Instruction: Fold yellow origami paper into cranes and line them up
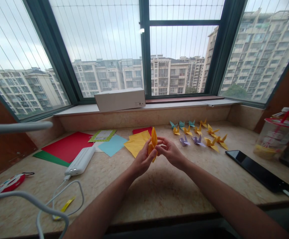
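Observation:
Between my two hands, above the middle of the counter, a folded yellow origami paper (pixel 154 136) stands upright with a pointed top. My left hand (pixel 144 156) pinches it from the left, thumb across its lower part. From the right, my right hand (pixel 169 151) has its thumb and fingers closed on the same paper. Just behind my left hand lies a creased yellow paper sheet (pixel 135 142). To the right of my hands sit several folded paper cranes: yellow ones (pixel 211 144), lilac ones (pixel 197 141) and teal ones (pixel 181 124).
Red sheets (pixel 67 146) and a light blue sheet (pixel 112 145) lie left, beside a white power bank (pixel 81 161) with a cable. A black phone (pixel 256 169) and a plastic cup (pixel 271 139) stand right. A white box (pixel 120 100) rests on the sill (pixel 174 105).

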The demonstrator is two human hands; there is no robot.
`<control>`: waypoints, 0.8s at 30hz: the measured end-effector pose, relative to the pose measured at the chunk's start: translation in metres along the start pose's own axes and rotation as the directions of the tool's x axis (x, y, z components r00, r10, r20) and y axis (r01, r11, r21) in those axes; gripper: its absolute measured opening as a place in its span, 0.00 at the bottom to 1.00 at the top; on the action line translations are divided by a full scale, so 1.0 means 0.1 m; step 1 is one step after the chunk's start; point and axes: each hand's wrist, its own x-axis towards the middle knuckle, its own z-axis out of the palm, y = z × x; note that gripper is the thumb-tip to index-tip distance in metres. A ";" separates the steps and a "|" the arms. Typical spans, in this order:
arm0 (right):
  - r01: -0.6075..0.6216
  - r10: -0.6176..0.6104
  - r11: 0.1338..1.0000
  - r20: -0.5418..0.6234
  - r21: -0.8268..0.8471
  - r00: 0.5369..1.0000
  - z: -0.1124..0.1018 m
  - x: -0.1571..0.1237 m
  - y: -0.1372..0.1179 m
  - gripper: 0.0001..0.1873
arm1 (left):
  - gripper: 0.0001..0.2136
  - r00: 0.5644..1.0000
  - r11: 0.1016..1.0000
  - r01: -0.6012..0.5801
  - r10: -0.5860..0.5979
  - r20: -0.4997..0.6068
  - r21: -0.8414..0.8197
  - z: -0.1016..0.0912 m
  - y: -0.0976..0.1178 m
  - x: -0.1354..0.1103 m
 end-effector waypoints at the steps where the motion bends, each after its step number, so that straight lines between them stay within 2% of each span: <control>1: 0.012 -0.013 1.000 -0.007 -0.011 1.000 0.00 -0.01 0.00 0.23 | 0.27 1.000 1.000 0.005 -0.005 0.018 -0.020 0.01 0.00 0.00; 5: 0.074 -0.077 0.990 -0.019 -0.120 0.997 0.01 -0.03 0.02 0.22 | 0.31 1.000 0.999 -0.010 0.011 0.027 -0.041 0.03 -0.06 -0.01; 7: 0.103 -0.118 0.962 -0.044 -0.255 0.992 0.02 -0.04 0.06 0.24 | 0.31 0.999 0.998 -0.033 0.032 0.013 0.062 0.02 -0.09 -0.01; 10: 0.128 -0.187 0.874 -0.081 -0.468 0.979 0.03 -0.05 0.11 0.26 | 0.34 0.996 0.971 -0.086 0.084 0.022 0.223 0.01 -0.13 -0.02; 14: 0.160 -0.239 0.802 -0.063 -0.575 0.969 0.04 -0.05 0.15 0.24 | 0.35 0.991 0.937 -0.134 0.136 0.015 0.322 0.03 -0.17 0.00; 17: 0.186 -0.265 0.772 -0.042 -0.608 0.963 0.03 -0.05 0.17 0.25 | 0.31 0.988 0.931 -0.097 0.132 -0.076 0.352 0.05 -0.19 0.02; 20: 0.202 -0.285 0.745 -0.028 -0.636 0.958 0.02 -0.06 0.17 0.26 | 0.27 0.979 0.941 -0.010 0.078 -0.188 0.340 0.05 -0.17 0.02; 24: 0.220 -0.307 0.694 -0.006 -0.685 0.952 0.00 -0.07 0.14 0.25 | 0.25 0.968 0.953 0.088 -0.012 -0.253 0.289 0.03 -0.12 0.03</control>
